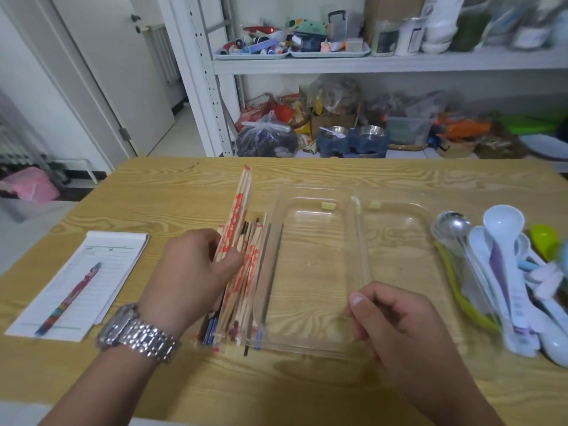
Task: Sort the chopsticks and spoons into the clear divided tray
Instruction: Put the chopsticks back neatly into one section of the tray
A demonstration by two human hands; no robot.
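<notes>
A clear divided tray (pixel 310 192) lies in the middle of the wooden table, both compartments bare, its divider running front to back. Just left of it lies a pile of wrapped chopsticks (pixel 246 290). My left hand (pixel 190 269) grips a pair of wrapped chopsticks (pixel 238 207) with red print, its far end tilted up off the pile. My right hand (pixel 396 318) hovers over the tray's near edge by the divider, fingers curled, holding nothing I can see. A heap of spoons (pixel 504 272), white plastic, metal and green, lies right of the tray.
A notepad (pixel 101 272) with a pen (pixel 69 298) on it lies at the table's left. Behind the table stands a white shelf rack (pixel 384 61) crowded with trays, jars and bags. A door is at the back left.
</notes>
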